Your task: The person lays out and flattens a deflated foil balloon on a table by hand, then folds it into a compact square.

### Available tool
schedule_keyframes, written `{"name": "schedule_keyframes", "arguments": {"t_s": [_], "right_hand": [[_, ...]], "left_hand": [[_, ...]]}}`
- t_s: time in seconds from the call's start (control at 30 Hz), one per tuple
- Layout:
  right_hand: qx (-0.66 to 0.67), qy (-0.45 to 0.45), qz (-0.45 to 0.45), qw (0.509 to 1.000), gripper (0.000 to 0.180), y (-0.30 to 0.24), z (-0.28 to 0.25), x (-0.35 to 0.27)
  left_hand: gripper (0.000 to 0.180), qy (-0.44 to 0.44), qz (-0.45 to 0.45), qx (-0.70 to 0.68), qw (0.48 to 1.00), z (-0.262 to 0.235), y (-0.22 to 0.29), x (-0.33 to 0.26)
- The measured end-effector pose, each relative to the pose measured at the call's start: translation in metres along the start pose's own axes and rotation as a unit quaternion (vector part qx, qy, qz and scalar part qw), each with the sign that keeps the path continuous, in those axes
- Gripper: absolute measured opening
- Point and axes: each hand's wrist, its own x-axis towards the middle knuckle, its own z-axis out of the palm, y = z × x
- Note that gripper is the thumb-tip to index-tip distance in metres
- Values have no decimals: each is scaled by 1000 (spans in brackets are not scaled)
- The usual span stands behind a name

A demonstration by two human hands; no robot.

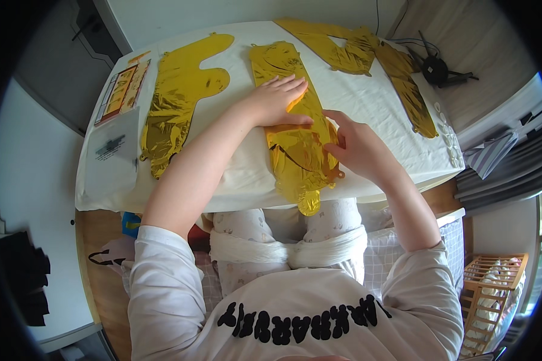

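Observation:
A shiny gold foil balloon (301, 153), flat and long, lies down the middle of the table in front of me. Its narrow tail hangs over the near edge. My left hand (277, 103) rests flat across its middle with the fingers stretched out, pressing the foil. At the balloon's right side is my right hand (360, 144), its thumb and forefinger apart against the edge and its other fingers partly hidden. Another flat gold balloon (180, 90), with two rounded arms, lies to the left. A third, angular gold balloon (349, 51) spreads across the far right.
A white cloth covers the table (223, 153). Along its left side lie a printed sheet (123, 87) and a clear plastic bag (111, 150). A black device with antennas (435, 69) stands at the right back, and small whitish rings (450, 135) line the right edge.

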Motion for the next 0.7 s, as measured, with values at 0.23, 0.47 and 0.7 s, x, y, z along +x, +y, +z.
{"name": "schedule_keyframes", "arguments": {"t_s": [0.23, 0.47, 0.7], "right_hand": [[-37, 80, -110, 990, 58, -1, 16, -13], [102, 37, -192, 975, 40, 19, 24, -15], [50, 44, -196, 978, 33, 21, 21, -4]], "left_hand": [[107, -17, -2, -4, 1000, -2, 0, 3], [94, -13, 8, -2, 1000, 1, -6, 3], [79, -18, -15, -25, 999, -1, -3, 2]]}}
